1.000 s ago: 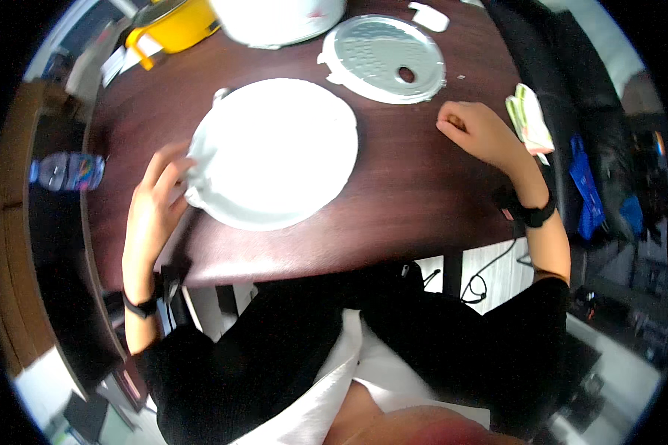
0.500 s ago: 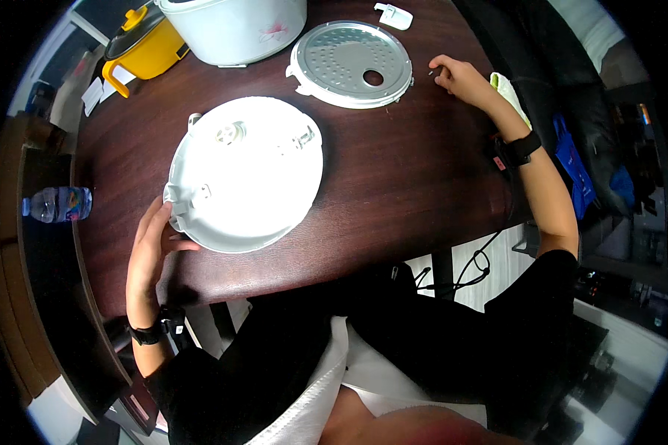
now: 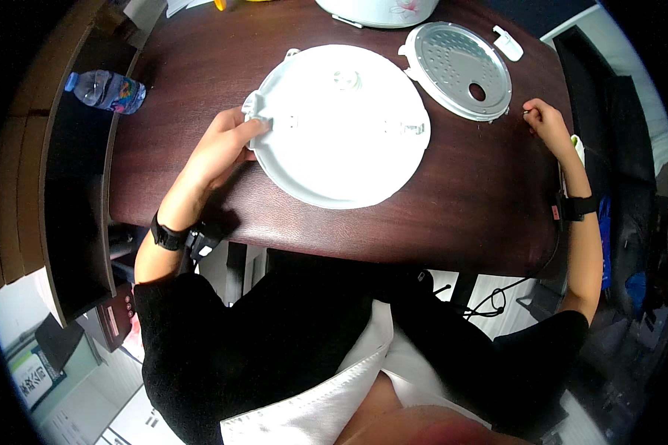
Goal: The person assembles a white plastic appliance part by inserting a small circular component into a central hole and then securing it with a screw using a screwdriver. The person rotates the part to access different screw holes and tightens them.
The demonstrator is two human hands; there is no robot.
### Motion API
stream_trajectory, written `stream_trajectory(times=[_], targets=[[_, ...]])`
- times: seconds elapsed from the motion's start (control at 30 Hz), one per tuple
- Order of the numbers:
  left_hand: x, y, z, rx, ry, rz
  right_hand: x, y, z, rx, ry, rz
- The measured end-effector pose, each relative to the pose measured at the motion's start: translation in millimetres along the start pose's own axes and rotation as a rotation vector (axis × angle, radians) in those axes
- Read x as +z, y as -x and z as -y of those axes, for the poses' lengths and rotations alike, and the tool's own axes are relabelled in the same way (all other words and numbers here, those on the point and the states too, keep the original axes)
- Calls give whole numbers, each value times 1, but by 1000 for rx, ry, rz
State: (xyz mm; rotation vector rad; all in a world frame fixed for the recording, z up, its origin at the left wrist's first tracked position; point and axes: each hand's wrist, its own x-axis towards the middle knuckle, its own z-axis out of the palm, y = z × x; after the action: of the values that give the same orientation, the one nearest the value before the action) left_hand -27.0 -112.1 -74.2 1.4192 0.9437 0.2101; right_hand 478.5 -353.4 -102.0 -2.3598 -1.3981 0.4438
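Lid gripped at its edge by left hand, presumably for steadiness; right hand curled, contents indeterminable, with metal plate to its left.

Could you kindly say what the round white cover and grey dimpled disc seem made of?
The round white cover looks like smooth plastic, given its moulded, lipped shape; the round grey dimpled disc is probably satin metal, given its silvery sheen.
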Motion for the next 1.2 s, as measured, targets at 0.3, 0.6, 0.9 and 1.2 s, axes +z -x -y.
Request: stream_trajectory(times=[0.3, 0.6, 0.9, 1.2], targets=[[14, -28, -19, 48, -131, 11, -5, 3, -6, 34, 62, 8], [31, -65, -37, 135, -234, 42, -4, 0, -1, -71, 28, 18], [38, -74, -52, 90, -213, -34, -4, -3, 8, -205, 147, -20], [36, -83, -53, 229, -264, 142, -19, 8, 90, -265, 45, -140]])
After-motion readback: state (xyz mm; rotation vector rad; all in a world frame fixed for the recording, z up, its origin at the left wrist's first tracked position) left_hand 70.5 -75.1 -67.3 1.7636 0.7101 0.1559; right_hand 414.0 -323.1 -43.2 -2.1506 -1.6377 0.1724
